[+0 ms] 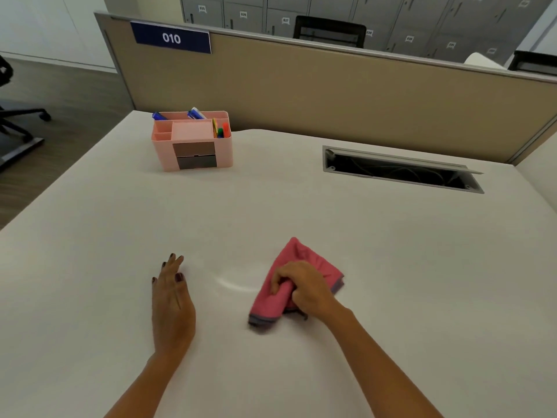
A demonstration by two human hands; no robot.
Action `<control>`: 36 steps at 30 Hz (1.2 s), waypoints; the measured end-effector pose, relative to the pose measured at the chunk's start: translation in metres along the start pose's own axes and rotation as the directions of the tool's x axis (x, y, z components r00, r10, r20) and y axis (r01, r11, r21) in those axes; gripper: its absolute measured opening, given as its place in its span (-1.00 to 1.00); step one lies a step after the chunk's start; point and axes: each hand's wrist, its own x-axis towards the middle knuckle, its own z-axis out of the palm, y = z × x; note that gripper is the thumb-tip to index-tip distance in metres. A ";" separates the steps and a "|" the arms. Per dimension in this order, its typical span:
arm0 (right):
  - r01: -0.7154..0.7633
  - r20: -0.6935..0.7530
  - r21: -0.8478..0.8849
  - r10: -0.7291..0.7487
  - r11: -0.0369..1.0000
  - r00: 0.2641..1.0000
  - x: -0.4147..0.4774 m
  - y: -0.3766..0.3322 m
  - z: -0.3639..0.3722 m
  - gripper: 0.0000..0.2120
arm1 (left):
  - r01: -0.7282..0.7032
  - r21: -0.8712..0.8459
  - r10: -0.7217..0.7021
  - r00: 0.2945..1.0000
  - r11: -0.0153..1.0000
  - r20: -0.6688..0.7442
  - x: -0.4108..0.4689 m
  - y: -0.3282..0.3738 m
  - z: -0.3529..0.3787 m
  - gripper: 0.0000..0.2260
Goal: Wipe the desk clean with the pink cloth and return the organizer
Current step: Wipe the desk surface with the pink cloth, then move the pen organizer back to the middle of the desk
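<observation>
One white desk [391,267], perhaps lockers [422,22] behind

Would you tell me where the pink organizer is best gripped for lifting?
Probably grip the pink organizer by its plain left and right walls, reaching from the near side: pens and markers stand in its top compartments, and the front drawers might slide.

pink cloth [312,256]: middle hidden under right hand [304,289], near corner blurred | left forearm [144,384], right forearm [379,360]: cut off by bottom edge | surface [391,267]: runs off left, right, bottom edges | pens [196,113]: lower ends hidden in organizer [193,144] | locker labels [285,20]: too small to read | chair [18,116]: cut by left edge
</observation>
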 end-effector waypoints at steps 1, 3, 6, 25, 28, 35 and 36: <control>-0.052 -0.063 0.004 0.052 0.999 0.997 -0.002 0.005 -0.006 -0.65 | 0.004 0.013 -0.004 1.000 1.000 0.000 0.000 0.000 0.000 -0.58; -0.195 -0.224 0.014 0.193 0.981 0.955 -0.004 0.011 -0.016 -0.67 | 0.006 0.040 -0.007 1.000 0.999 0.003 -0.001 0.002 0.002 -0.60; -0.393 -0.429 0.137 0.412 0.909 0.804 -0.007 0.013 -0.021 -0.52 | 0.013 0.032 -0.012 0.999 0.999 -0.032 0.001 0.004 0.002 -0.64; -0.209 -0.417 0.283 0.317 0.936 0.852 0.121 -0.023 -0.028 -0.81 | -0.053 0.071 0.059 0.995 0.996 -0.082 0.143 0.040 0.028 -0.69; -0.213 -0.435 0.266 0.314 0.940 0.844 0.168 -0.018 -0.029 -0.78 | 0.065 -0.021 -0.068 0.989 0.998 -0.134 0.189 0.047 0.029 -0.67; -0.250 -0.383 0.205 0.312 0.946 0.870 0.271 -0.005 -0.018 -0.60 | 0.099 0.017 -0.097 0.989 0.995 -0.109 0.272 0.042 0.033 -0.48; -0.245 -0.369 0.182 0.297 0.952 0.881 0.283 -0.003 -0.014 -0.57 | 0.097 0.033 -0.094 0.990 0.995 -0.104 0.281 0.040 0.033 -0.45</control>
